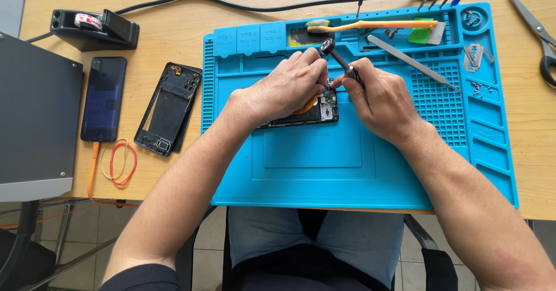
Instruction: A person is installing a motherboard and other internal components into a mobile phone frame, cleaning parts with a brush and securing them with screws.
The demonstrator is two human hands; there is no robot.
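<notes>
left hand (289,88): bare, no rings | right hand (379,102): bare | forearms uncovered | dark sleeve edge (139,276) at left upper arm | light-blue jeans (359,239) | dark shirt hem

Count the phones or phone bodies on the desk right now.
3: an intact dark phone left of the mat, a stripped black frame beside it, and an opened phone under both hands; more may be hidden.

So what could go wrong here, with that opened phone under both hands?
The dark-handled screwdriver in the right hand could slip and scratch the opened black phone body that the left hand steadies. Tiny loose screws on the blue silicone work mat might be knocked away.
</notes>
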